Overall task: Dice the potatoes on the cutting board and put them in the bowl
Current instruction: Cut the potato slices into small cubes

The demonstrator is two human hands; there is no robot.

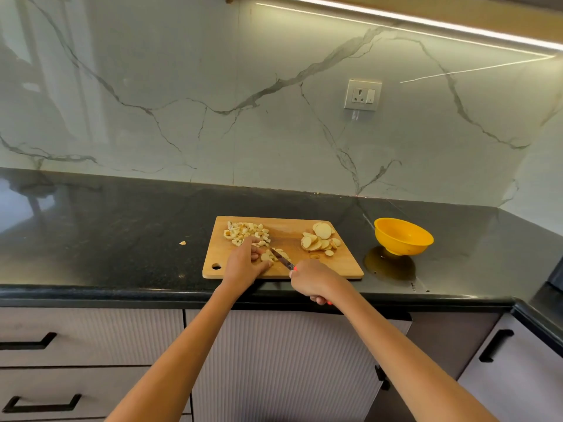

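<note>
black counter under marble wall: on the cutting board (335, 269) my left hand (243, 264) pinches potato slices (268, 256) while my right hand (313, 280) grips the knife (281, 259). i'd tuck fingertips back, cut evenly; diced pieces (248, 233) and uncut slices (320, 239) wait, bowl (402, 236) well right.

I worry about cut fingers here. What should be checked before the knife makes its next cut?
1. Left hand steadies the potato piece: ok.
2. Its fingers curled clear of the knife: cannot tell.
3. Right hand grips the handle: ok.
4. Cutting board fully on the counter: ok.
5. Slices away from the blade: ok.
6. Bowl within reach, apart from the board: ok.
</note>
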